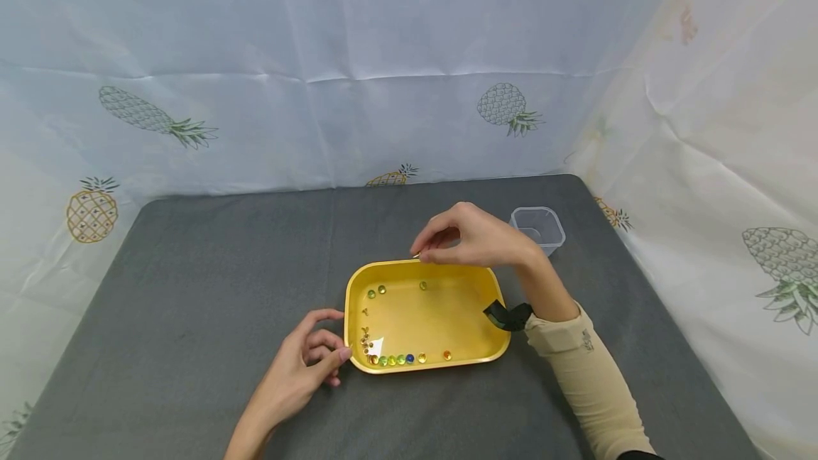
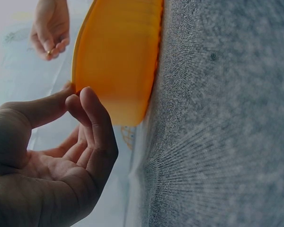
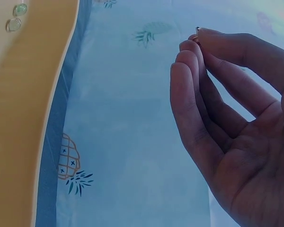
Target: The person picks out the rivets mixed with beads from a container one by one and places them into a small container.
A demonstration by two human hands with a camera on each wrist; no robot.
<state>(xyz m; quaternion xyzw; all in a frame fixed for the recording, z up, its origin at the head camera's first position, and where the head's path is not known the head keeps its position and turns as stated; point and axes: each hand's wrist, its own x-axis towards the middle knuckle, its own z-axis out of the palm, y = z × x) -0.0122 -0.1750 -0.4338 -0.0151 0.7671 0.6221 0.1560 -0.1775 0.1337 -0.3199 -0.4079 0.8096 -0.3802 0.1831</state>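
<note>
My left hand [image 1: 300,364] holds the left end of a shallow yellow tray [image 1: 441,366]. In the left wrist view its thumb is at the tray's rim and curled fingertips [image 2: 88,94] meet the outer wall. Over the tray's far rim, my right hand [image 1: 476,236] pinches a tiny gold-coloured metal piece [image 3: 197,32] between thumb and fingers; most of the piece is hidden. Similar small gold pieces [image 1: 366,339] lie inside the tray's left end. Green glass marbles [image 1: 381,289], a blue marble [image 1: 410,358] and several amber ones [image 1: 447,355] lie scattered in it.
A clear plastic container [image 1: 540,222] stands behind the right forearm, at the table's back right. Grey cloth [image 1: 236,268] covers the table. Pineapple-print curtains [image 1: 396,34] hang behind and at the sides. A black strap [image 1: 508,314] sticks out from the right wrist over the tray.
</note>
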